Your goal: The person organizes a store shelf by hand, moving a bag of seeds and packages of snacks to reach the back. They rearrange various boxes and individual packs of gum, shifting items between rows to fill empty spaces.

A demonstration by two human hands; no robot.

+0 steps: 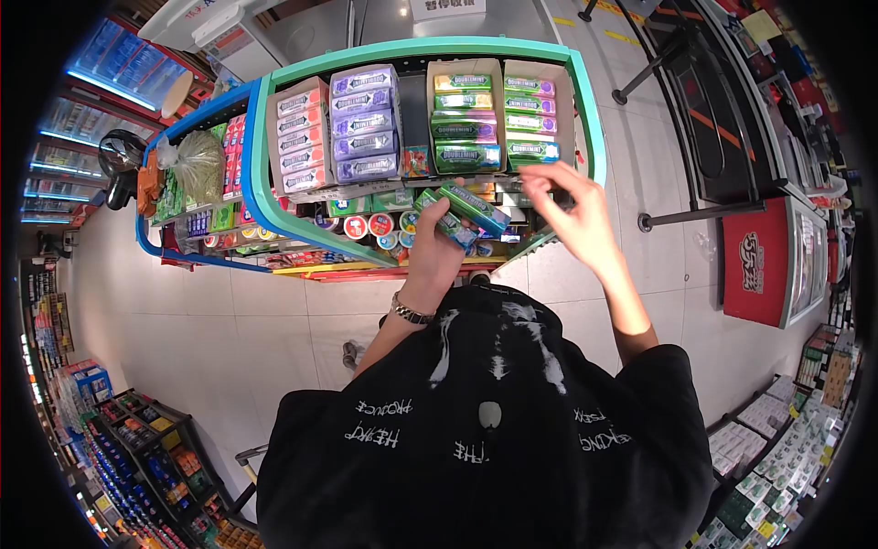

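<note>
My left hand (433, 263), with a watch (411, 311) on its wrist, grips green and blue gum packs (476, 209) in front of the display rack. At least two packs lie crossed in it; the fingers beneath are partly hidden. My right hand (578, 212) hovers to the right of these packs, fingers bent and apart, with nothing visible between them. Just beyond its fingertips is a carton of gum (532, 149) with green and purple packs. Beside that stands another gum carton (465, 157), its packs stacked in a column and marked DOUBLEMINT.
Purple gum packs (366, 146) and pink gum packs (301, 156) fill cartons on the rack's left. A green rim (416, 44) frames this shelf. Round-lidded tubs (380, 225) sit lower down. A blue-rimmed basket (146, 240) adjoins at left; a red freezer (754, 265) stands right.
</note>
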